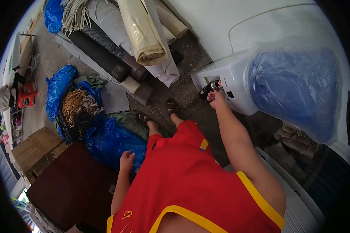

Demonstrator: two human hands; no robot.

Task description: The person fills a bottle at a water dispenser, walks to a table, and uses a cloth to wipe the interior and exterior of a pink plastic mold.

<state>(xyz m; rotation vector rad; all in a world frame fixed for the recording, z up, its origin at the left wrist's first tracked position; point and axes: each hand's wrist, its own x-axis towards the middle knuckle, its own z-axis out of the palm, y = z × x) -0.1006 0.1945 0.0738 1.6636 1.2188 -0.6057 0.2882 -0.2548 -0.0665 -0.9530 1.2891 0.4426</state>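
Observation:
My right hand (217, 99) is closed around a black bottle (207, 91) and holds it tilted against the front of a white water dispenser (240, 77). The bottle's upper end is right at the dispenser's tap area, where a small pinkish-red part shows. A large blue water jug (295, 85), wrapped in clear plastic, sits on the dispenser. My left hand (127, 160) hangs by my side with loosely bent fingers and nothing in it, over blue plastic sheeting (109, 141).
Rolled sheet material (147, 42) lies ahead on the dark floor. To the left are a blue bag of tan strips (79, 105), cardboard boxes (37, 149), a dark red surface (70, 186) and a red stool (27, 94). A person (6, 97) is at the far left.

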